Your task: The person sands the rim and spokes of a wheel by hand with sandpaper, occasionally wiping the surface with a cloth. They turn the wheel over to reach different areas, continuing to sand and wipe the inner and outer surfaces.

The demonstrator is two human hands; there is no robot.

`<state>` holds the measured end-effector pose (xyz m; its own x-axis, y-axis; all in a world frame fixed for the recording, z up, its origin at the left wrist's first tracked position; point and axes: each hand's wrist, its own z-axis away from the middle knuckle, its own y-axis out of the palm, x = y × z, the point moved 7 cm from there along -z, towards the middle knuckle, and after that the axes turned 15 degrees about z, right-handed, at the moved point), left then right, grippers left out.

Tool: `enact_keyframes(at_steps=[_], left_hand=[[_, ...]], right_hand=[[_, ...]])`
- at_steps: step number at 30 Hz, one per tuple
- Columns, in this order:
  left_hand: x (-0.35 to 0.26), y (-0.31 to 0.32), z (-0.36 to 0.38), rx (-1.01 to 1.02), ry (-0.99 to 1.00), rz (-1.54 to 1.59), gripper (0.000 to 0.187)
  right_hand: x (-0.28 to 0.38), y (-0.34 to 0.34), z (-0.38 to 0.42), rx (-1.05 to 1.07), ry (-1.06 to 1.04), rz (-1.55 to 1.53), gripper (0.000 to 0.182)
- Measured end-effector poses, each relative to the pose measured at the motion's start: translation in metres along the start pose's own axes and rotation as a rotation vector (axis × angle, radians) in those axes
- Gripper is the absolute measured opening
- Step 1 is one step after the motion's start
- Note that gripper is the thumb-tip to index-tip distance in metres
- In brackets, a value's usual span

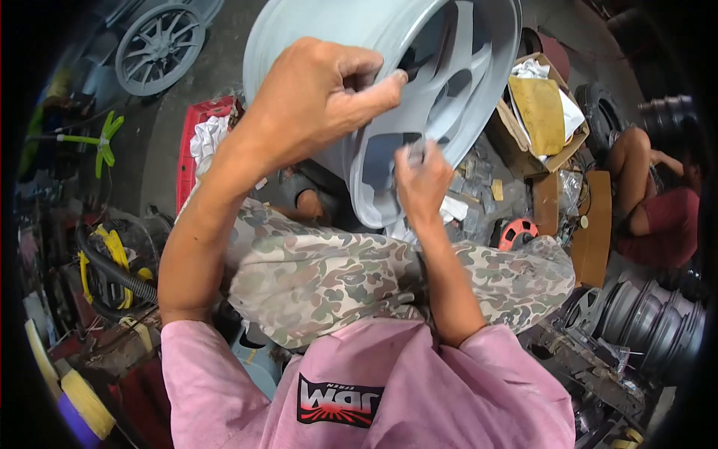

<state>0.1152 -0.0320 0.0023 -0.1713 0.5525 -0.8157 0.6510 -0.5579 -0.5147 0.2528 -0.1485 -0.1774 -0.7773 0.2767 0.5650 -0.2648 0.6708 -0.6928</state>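
Note:
A grey-primed car wheel rim [299, 37] stands tilted in front of my lap, its spokes facing right. My left hand [321, 93] is closed at the rim's near lip, fingers curled and thumb lying along the edge. My right hand [425, 179] is at the lower part of the spoked face, its fingers pinched together and slightly blurred. Something small and greyish seems to be between those fingertips, but I cannot make out what it is.
A red crate [196, 142] with white cloths is at left. A cardboard box [516, 142] of papers stands at right, near a seated person [658, 202]. Another spoked wheel [161, 49] lies at back left; stacked rims [651, 322] are at right. A green-bladed fan [105, 140] is far left.

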Motion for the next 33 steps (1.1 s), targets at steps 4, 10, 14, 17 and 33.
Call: enact_keyframes(at_steps=[4, 10, 14, 17, 33], left_hand=[[0.001, 0.002, 0.0, 0.007, 0.044, -0.086, 0.04], [0.002, 0.001, 0.0, -0.014, 0.013, -0.027, 0.041], [0.002, 0.001, 0.0, -0.007, 0.026, -0.053, 0.041], [0.001, 0.001, -0.001, -0.007, 0.026, -0.055, 0.041], [0.002, 0.0, 0.002, -0.002, -0.061, -0.022, 0.039]], right_hand=[[0.001, 0.0, 0.011, 0.1, -0.069, 0.044, 0.018], [0.018, -0.016, -0.031, -0.1, -0.526, 0.059, 0.021], [0.039, -0.021, -0.033, -0.104, -0.865, -0.008, 0.018], [0.07, -0.04, -0.031, -0.11, -1.022, -0.059, 0.014], [-0.181, 0.062, 0.057, 0.507, 0.722, -0.319, 0.023]])
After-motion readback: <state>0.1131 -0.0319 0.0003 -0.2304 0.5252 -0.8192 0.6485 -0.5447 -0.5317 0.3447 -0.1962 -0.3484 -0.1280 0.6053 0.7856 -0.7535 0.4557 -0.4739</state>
